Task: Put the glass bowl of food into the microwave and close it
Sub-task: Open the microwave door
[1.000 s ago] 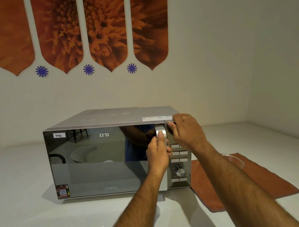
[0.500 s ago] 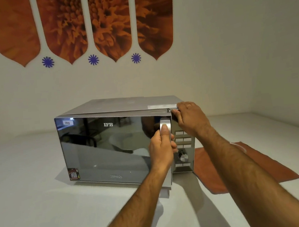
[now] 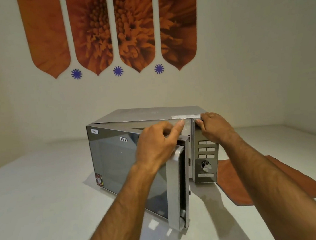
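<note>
A silver microwave (image 3: 149, 114) with a mirrored door (image 3: 123, 168) stands on the white counter. The door hangs partly open, hinged at the left, its free edge swung toward me. My left hand (image 3: 155, 146) grips the top of the door's silver handle (image 3: 175, 190). My right hand (image 3: 214, 127) presses on the microwave's top right front corner, above the control panel (image 3: 205, 159), with nothing held in it. The glass bowl of food is hidden behind my right forearm.
An orange cloth (image 3: 232, 182) lies on the counter (image 3: 36, 195) right of the microwave, partly under my right arm. Orange flower panels (image 3: 112, 28) hang on the back wall. A side wall closes the right.
The door was shut a second ago. My left hand has pulled the handle toward me and the door has swung partly open. My right hand stays on the top corner.
</note>
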{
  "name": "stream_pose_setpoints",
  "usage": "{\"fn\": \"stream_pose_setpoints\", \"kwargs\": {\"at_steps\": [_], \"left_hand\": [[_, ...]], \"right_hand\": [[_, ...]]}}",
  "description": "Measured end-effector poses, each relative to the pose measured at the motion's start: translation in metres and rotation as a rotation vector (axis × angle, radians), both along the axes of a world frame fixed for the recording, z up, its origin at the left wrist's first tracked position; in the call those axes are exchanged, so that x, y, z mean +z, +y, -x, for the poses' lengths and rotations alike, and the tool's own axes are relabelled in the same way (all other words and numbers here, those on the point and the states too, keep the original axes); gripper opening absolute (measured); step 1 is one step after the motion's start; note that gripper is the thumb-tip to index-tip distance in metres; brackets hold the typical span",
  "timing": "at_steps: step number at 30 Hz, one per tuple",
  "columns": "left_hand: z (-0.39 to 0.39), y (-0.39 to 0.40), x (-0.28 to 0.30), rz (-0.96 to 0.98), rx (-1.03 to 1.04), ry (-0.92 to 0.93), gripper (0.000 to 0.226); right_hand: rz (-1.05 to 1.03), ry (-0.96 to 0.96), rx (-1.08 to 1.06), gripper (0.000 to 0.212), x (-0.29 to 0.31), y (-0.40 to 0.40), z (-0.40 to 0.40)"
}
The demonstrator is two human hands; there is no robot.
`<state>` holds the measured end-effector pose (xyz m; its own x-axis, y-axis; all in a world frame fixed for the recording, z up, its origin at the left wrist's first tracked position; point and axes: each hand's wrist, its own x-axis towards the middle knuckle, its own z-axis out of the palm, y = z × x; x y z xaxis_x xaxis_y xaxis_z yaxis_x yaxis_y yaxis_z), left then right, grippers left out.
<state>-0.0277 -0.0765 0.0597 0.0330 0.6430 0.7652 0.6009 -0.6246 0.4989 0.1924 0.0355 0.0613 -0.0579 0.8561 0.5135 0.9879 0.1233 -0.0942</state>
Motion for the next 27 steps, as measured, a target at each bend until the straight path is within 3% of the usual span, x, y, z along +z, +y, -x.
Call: {"fn": "stream_pose_setpoints", "kwargs": {"at_steps": [7, 10, 12, 14, 22, 27], "left_hand": [[0.031, -0.041, 0.025, 0.339, 0.211, 0.369, 0.107], [0.045, -0.068, 0.035, 0.496, 0.247, 0.454, 0.112], [0.059, -0.083, 0.040, 0.629, 0.279, 0.494, 0.148], [0.073, -0.097, 0.045, 0.745, 0.343, 0.547, 0.165], [0.136, -0.117, 0.059, 0.896, 0.486, 0.731, 0.131], [0.162, -0.117, 0.049, 0.884, 0.648, 0.719, 0.118]], "right_hand": [[-0.007, 0.014, 0.008, 0.052, -0.001, 0.000, 0.000], [-0.022, 0.021, 0.014, 0.051, -0.002, 0.000, -0.001], [-0.023, 0.018, 0.019, 0.051, -0.003, -0.001, 0.000], [-0.022, 0.015, 0.021, 0.051, -0.003, -0.001, 0.000], [-0.036, 0.016, 0.030, 0.050, -0.002, 0.000, 0.000], [-0.040, 0.023, 0.024, 0.053, -0.001, 0.002, -0.001]]}}
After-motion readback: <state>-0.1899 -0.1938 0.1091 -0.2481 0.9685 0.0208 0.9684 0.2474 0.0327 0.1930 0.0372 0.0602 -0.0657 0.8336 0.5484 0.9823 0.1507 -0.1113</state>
